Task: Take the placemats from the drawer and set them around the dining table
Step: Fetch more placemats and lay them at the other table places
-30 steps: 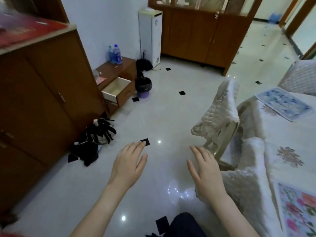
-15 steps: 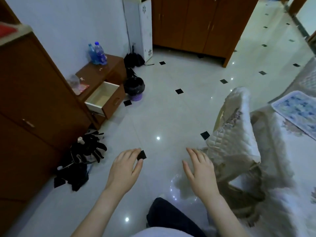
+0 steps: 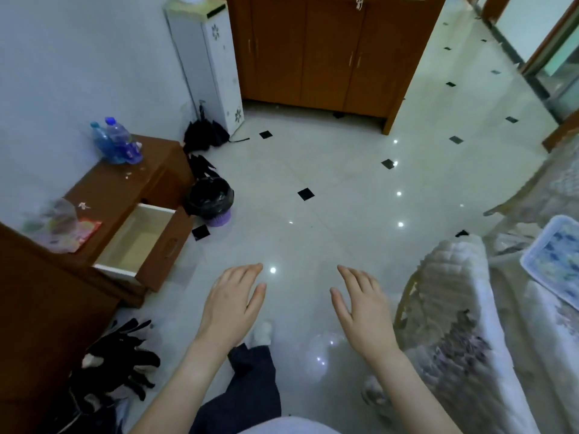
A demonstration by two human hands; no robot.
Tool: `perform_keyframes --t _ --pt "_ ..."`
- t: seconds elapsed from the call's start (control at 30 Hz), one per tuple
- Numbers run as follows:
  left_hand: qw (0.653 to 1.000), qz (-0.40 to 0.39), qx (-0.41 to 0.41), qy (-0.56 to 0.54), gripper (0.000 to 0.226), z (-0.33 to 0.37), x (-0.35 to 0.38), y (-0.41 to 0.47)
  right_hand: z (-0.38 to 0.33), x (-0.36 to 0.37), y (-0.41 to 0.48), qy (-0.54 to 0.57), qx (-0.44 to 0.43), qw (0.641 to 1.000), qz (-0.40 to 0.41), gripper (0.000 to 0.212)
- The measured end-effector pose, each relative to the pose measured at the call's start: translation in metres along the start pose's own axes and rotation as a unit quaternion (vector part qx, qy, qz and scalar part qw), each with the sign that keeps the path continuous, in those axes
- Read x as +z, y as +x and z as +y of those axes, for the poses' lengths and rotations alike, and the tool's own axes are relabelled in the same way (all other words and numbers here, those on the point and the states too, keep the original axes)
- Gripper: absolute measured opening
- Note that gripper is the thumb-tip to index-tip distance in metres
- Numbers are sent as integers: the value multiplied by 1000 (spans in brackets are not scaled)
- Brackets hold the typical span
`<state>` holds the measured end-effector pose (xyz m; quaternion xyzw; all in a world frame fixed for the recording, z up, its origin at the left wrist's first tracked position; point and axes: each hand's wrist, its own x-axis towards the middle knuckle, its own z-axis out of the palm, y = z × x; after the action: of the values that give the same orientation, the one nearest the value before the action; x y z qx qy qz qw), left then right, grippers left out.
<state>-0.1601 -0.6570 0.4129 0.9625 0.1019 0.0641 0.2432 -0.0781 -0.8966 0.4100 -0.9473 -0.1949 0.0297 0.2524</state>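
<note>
Placemats: one visible, blue-patterned (image 3: 557,264), lying flat on the desk (image 3: 545,311) at the far right edge of view. Drawer (image 3: 138,242) on the left is pulled out of a low cabinet (image 3: 125,186); the part of its interior in view shows no mats, near end hidden. My read: going back to the drawer to fetch more or shut it.

Left hand (image 3: 232,303) and right hand (image 3: 363,311) both empty, palms down over the floor (image 3: 329,198), fingers (image 3: 250,270) loosely extended and slightly apart, gripping nothing.

Clearance: wide open tile between hands and drawer. Drawer front juts into the walkway. Bin (image 3: 210,198) sits just beyond it, black gloves (image 3: 122,364) on the floor near left, covered chair (image 3: 454,308) close on the right.
</note>
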Motion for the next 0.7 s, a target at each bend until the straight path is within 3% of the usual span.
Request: perform_keyframes --t 0.13,0.4,0.7 --pt "999 -36 25 -3 58 -28 2 110 0 13 89 -18 40 999 -2 51" --pt "986 -36 163 -17 59 7 -26 373 20 -44 265 -28 121 985 123 48" --pt "961 -108 254 -22 54 87 73 564 140 -61 396 -27 232 959 163 46"
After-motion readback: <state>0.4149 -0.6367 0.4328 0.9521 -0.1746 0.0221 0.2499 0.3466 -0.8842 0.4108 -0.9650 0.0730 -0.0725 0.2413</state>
